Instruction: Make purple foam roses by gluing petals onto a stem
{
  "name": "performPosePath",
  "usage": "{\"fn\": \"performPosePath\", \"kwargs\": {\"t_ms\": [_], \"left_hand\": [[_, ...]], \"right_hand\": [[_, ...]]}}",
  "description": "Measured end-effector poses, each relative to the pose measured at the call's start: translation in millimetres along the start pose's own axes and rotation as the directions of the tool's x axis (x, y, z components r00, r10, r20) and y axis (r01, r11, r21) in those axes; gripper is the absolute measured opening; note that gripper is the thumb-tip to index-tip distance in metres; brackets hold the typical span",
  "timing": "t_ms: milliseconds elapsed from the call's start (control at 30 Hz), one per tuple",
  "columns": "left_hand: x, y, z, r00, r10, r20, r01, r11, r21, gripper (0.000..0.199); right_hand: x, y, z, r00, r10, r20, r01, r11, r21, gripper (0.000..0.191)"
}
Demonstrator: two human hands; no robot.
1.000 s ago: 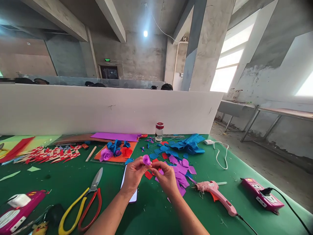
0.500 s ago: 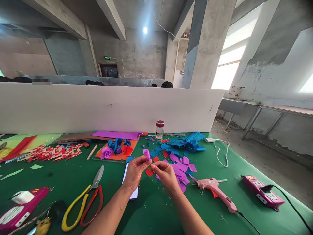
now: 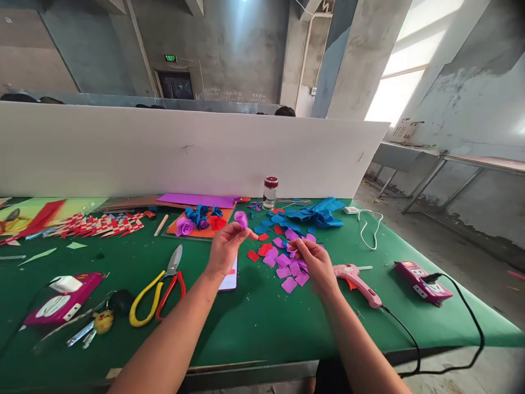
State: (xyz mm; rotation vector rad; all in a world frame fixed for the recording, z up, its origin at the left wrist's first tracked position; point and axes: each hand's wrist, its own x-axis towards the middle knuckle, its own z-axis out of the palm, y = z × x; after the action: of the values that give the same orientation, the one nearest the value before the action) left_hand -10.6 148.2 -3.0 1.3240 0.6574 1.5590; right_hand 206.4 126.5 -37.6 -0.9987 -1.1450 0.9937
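While the left hand (image 3: pixel 225 249) pinches a purple paper bud (image 3: pixel 241 220) between its fingertips, holding it up above the middle of the table (image 3: pixel 262 328), the right hand (image 3: pixel 319 264) is a little apart on the right, its thumb and fingers drawn together over the purple paper pieces (image 3: pixel 289 285); whether it grips one of them cannot be told. Those pieces lie loosely scattered between the two hands and under the right one, with a few red pieces (image 3: pixel 253 255) at their left edge. Partly hidden behind the left forearm, a phone (image 3: pixel 229 281) lies flat. To its left are large scissors (image 3: pixel 169 273) with one yellow and one red handle, blades spread and pointing far. Just right of the right hand rests a pink glue gun (image 3: pixel 361 284).

Farther off, crumpled blue paper (image 3: pixel 322 212) lies right of a red-lidded jar (image 3: pixel 270 192), which stands upright. On the left of the jar, paper flowers (image 3: pixel 185 226) in purple, blue and red sit on an orange sheet (image 3: pixel 207 233), and red-and-white checkered strips (image 3: pixel 98 225) are heaped farther left. Near the left side are a magenta power strip (image 3: pixel 53 309) and a yellow figure (image 3: pixel 103 322) beside keys; at the right is another magenta strip (image 3: pixel 418 285) with a black plug (image 3: pixel 431 278) in it. Along the far edge stands a white board (image 3: pixel 184 156).
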Motion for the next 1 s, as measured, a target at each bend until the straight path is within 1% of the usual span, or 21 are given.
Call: {"fn": "performPosePath", "kwargs": {"t_ms": [67, 100, 200, 267, 333, 433, 500, 567, 667, 733, 800, 900, 1000], "left_hand": [[6, 11, -8.8, 0.996, 0.062, -0.070, -0.061, 0.998, 0.020, 0.014], [8, 17, -13.0, 0.993, 0.086, -0.086, -0.087, 0.996, -0.007, 0.014], [13, 33, -20.9, 0.986, 0.141, -0.083, -0.146, 0.988, -0.058, 0.014], [14, 38, -21.7, 0.979, 0.178, -0.096, -0.184, 0.981, -0.066, 0.014], [13, 39, -20.6, 0.977, 0.181, -0.109, -0.189, 0.980, -0.066, 0.016], [13, 35, -19.5, 0.981, 0.156, -0.114, -0.163, 0.985, -0.063, 0.017], [13, 32, -20.3, 0.982, 0.153, -0.108, -0.161, 0.985, -0.062, 0.015], [14, 30, -22.0, 0.983, 0.157, -0.098, -0.163, 0.984, -0.065, 0.012], [14, 31, -23.5, 0.985, 0.158, -0.074, -0.164, 0.983, -0.080, 0.011], [13, 32, -21.2, 0.985, 0.166, -0.043, -0.169, 0.981, -0.093, 0.011], [10, 30, -14.4, 0.985, 0.173, -0.002, -0.172, 0.980, -0.102, 0.011], [0, 21, 4.5, 0.987, 0.158, 0.036, -0.153, 0.982, -0.109, 0.011], [-16, 8, 28.1, 0.993, 0.114, 0.043, -0.108, 0.986, -0.128, 0.009]], "right_hand": [[-4, -1, -13, 1.000, 0.004, 0.025, -0.002, 0.997, -0.071, 0.039], [-6, -2, -19, 0.999, 0.008, 0.036, -0.005, 0.995, -0.104, 0.040], [-11, -1, -31, 0.998, 0.012, 0.055, -0.001, 0.982, -0.187, 0.040], [-15, 2, -32, 0.998, 0.000, 0.069, 0.017, 0.969, -0.247, 0.038], [-22, 6, -24, 0.993, -0.006, 0.115, 0.040, 0.954, -0.297, 0.033], [-36, 12, 0, 0.976, 0.000, 0.219, 0.080, 0.931, -0.357, 0.021], [-44, 15, 17, 0.970, -0.010, 0.244, 0.111, 0.907, -0.406, 0.017], [-49, 16, 29, 0.967, -0.014, 0.256, 0.125, 0.896, -0.425, 0.015], [-52, 18, 34, 0.968, -0.021, 0.251, 0.131, 0.894, -0.429, 0.012], [-49, 18, 29, 0.974, -0.022, 0.226, 0.118, 0.900, -0.420, 0.010], [-44, 17, 19, 0.983, -0.023, 0.184, 0.095, 0.914, -0.393, 0.012], [-34, 15, -2, 0.996, -0.042, 0.082, 0.071, 0.923, -0.378, 0.023], [-25, 13, -24, 0.998, -0.061, -0.001, 0.055, 0.910, -0.411, 0.033]]}}
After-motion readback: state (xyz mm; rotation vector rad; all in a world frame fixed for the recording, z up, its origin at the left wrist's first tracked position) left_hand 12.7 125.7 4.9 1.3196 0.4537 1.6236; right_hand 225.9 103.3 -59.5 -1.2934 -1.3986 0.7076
